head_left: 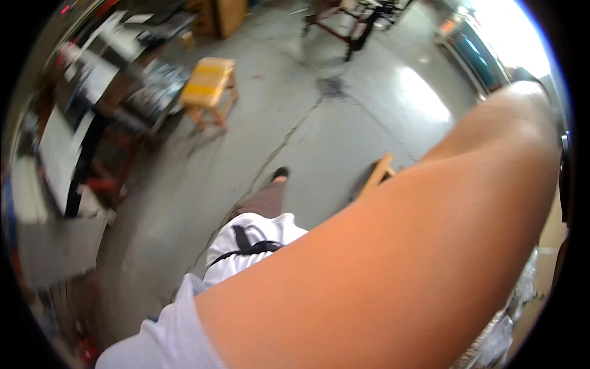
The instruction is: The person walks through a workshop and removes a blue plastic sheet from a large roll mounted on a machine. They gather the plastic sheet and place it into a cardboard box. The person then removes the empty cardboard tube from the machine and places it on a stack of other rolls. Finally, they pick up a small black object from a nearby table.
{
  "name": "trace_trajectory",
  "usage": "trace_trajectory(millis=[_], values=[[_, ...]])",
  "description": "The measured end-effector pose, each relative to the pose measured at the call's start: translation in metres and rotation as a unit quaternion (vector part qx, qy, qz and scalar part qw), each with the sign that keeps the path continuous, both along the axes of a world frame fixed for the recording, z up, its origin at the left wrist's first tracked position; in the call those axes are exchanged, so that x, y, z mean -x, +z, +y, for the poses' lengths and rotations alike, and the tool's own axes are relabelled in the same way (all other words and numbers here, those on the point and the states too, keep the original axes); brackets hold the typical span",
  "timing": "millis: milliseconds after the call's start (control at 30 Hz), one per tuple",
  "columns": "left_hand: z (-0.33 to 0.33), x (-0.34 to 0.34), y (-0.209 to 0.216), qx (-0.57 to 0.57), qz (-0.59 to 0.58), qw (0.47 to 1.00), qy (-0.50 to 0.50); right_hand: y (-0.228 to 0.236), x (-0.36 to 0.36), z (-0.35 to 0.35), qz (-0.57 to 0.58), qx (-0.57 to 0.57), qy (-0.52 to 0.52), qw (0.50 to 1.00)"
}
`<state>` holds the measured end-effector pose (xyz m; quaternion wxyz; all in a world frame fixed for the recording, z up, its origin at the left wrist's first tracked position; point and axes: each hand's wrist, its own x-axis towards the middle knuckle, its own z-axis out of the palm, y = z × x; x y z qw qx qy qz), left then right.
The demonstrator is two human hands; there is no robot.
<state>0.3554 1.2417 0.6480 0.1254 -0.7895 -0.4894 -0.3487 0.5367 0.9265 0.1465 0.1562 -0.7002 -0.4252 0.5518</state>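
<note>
A bare arm (381, 258) crosses the lower right of the head view, very near the camera. It comes out of a short white sleeve (166, 338) at the lower edge and reaches up toward the right rim. Its far end is rounded and blurred, and I cannot make out fingers there. Which of my arms this is, I cannot tell. Neither my left hand nor my right hand shows, so anything they hold is hidden. Beyond the arm are my white clothing with a black cord (252, 247), a brown trouser leg (265, 200) and a dark shoe (281, 173).
A wooden stool (208, 83) with a yellow top stands on the grey cracked floor (246, 135). Cluttered worktables (92, 74) line the left side. Part of a wooden piece (376, 175) shows behind the arm. Clear plastic wrapping (501, 335) lies at the lower right.
</note>
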Motion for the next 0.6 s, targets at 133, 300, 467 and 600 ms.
trace_trajectory(millis=[133, 300, 467, 600], values=[[0.168, -0.018, 0.004, 0.006, -0.003, 1.0, -0.012, -0.04, -0.051, 0.083, -0.062, 0.085, 0.021, 0.994], [0.298, -0.077, -0.077, 0.175, 0.068, 0.968, -0.165, -0.02, -0.091, 0.079, -0.008, 0.256, -0.351, 0.901], [0.459, -0.02, -0.27, 0.342, 0.257, 0.885, -0.183, -0.078, -0.138, 0.174, -0.018, 0.305, -0.45, 0.839], [0.52, 0.061, -0.426, 0.427, 0.238, 0.863, -0.126, -0.113, -0.2, 0.319, -0.061, 0.3, -0.37, 0.877]])
